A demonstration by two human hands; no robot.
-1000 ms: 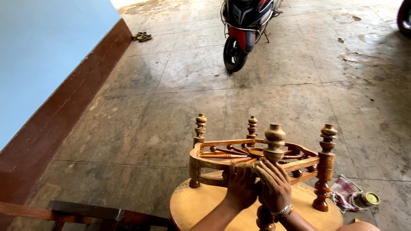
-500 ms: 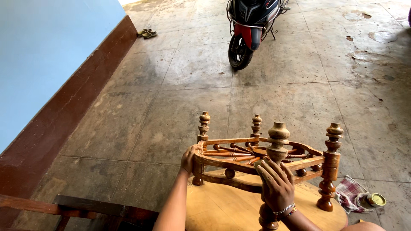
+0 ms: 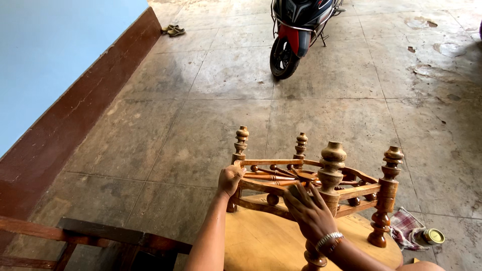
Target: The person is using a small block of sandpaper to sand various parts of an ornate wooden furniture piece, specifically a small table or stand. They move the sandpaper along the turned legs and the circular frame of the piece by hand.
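Down at 7 o'clock I see a dark wooden frame [image 3: 100,236] on the floor [image 3: 201,125], untouched. Moving right: my left hand [image 3: 230,179] is at centre, fingers clenched round the upper rail of the upturned table [image 3: 306,200] right beside its 9 o'clock leg [image 3: 240,150]. The table lies top-down, its round top [image 3: 266,246] under my forearms, four turned legs pointing up, spokes crossing inside the rails.

Next, my right hand [image 3: 309,211], bangle on the wrist, presses on the near rail just left of the thick 6 o'clock leg [image 3: 331,170]. Something small seems tucked under those fingers, perhaps a cloth or pad; I can't tell, nor whether they're gripping or just pressing.

How far along? My guess is mid-job: the wood looks evenly brown, and I can't tell treated parts from bare ones.

Further right, at 4 o'clock, a checked rag [image 3: 406,228] lies on the floor with a small open tin [image 3: 434,236] beside it. Up at 12 o'clock a scooter [image 3: 296,30] is parked; sandals [image 3: 173,30] lie at 11.
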